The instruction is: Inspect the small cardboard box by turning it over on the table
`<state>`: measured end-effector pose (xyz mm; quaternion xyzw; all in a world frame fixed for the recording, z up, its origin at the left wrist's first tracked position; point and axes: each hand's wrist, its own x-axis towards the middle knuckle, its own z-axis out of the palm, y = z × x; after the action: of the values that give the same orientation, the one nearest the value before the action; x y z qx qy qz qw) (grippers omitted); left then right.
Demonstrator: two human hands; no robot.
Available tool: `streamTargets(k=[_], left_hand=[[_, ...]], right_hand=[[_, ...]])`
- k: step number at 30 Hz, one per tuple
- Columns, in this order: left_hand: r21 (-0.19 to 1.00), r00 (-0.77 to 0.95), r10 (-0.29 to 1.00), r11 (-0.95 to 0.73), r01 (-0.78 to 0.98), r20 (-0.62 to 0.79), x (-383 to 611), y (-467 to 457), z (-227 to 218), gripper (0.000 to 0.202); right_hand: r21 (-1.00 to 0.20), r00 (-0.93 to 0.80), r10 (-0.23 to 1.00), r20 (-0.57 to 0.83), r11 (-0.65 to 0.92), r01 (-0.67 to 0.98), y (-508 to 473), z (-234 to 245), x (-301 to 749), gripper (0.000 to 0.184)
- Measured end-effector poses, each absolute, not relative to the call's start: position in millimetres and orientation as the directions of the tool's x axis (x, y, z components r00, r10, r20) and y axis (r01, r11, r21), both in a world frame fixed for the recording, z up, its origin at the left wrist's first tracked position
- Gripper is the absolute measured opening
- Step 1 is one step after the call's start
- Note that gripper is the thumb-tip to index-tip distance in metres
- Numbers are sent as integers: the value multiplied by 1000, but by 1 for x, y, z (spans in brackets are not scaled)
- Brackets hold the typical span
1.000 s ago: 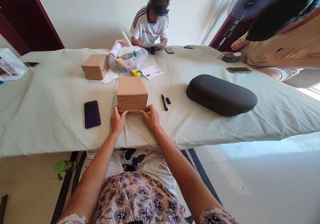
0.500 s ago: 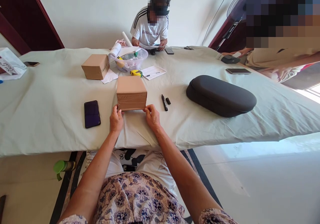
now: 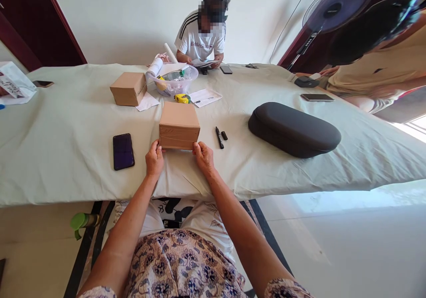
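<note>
Item: cardboard box, brown, matte, squarish with crisp edges, a band of clear tape glinting across its near face; sits at the centre of the frame on the pale green cloth, which is soft and creased where it drapes over the table edge.

Grip: my left hand pinches the near lower left corner of the box, my right hand the near lower right corner, fingers curled in tight against the cardboard, thumbs on the near face.

Around it: black phone, flat and glossy, left of my left hand; black marker with its cap lying just beside it, right of the box; dark oval case, smooth and padded, further right; second cardboard box upper left; clear plastic bowl and yellow tape measure behind.

Change: against half a second ago the box lies slightly further right and turned a little, its near face now angled; my hands have followed its corners
</note>
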<state>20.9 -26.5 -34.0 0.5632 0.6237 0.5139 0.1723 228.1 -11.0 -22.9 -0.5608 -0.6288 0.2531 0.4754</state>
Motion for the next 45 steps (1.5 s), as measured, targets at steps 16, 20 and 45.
streamTargets(k=[16, 20, 45], left_hand=[[865, -346, 869, -163, 475, 353, 24, -32, -26, 27], [859, -345, 871, -151, 490, 350, 23, -32, -25, 26], [717, -278, 855, -146, 682, 439, 35, -30, -34, 81]], right_hand=[[-840, 108, 937, 331, 241, 486, -9, -25, 230, 49], [-837, 112, 935, 338, 244, 491, -9, -25, 230, 48], [-813, 153, 944, 294, 163, 559, -14, -26, 219, 46]])
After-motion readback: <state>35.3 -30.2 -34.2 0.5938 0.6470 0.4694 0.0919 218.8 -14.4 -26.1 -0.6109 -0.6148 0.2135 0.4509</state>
